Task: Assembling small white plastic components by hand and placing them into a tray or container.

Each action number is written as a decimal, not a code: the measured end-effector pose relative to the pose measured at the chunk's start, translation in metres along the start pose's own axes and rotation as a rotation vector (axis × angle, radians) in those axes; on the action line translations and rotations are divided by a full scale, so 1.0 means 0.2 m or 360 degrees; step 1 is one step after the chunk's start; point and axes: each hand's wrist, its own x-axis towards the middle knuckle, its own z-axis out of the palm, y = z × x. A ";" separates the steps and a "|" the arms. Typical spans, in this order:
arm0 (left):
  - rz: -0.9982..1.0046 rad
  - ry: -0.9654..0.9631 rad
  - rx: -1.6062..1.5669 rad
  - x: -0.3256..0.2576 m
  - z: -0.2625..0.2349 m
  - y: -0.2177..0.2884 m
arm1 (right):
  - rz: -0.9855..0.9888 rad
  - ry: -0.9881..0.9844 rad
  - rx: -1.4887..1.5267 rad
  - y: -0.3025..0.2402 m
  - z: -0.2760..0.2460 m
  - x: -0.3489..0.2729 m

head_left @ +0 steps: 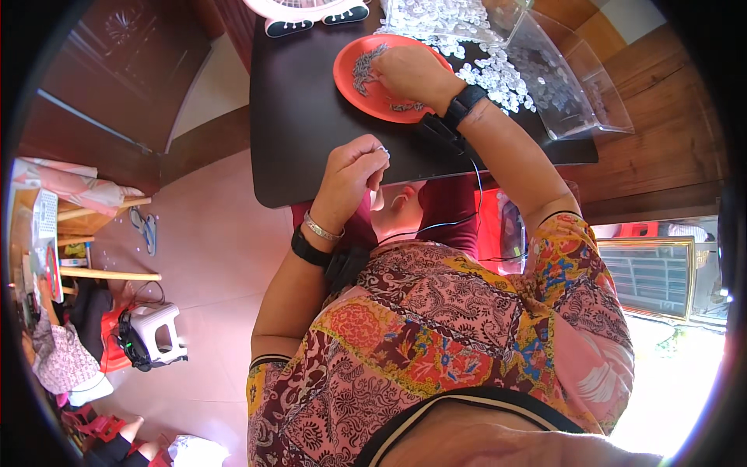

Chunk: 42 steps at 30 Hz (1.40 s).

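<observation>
A round red plate (348,92) lies on the dark table, holding many small, thin grey pieces (364,71) that look like screws. Over it is my right hand (414,74), fingers drawn together and tips down among the grey pieces; whether one is pinched there is hidden. Close to the table's front edge, my left hand (354,167) is closed, with a small whitish clear plastic piece (384,152) between thumb and forefinger. Right of the plate lies a loose heap of similar clear plastic pieces (498,82).
A clear plastic bin (611,101) lies at the table's right side, more clear pieces in it. A bag of pieces (443,17) sits at the back. A pink fan base (303,17) stands at the far left of the table (288,124). A cable (480,187) hangs from my right wrist.
</observation>
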 end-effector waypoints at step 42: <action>0.0025 0.0007 0.0097 -0.01 0.00 0.01 | 0.0132 0.0276 0.1035 0.03 -0.24 -0.10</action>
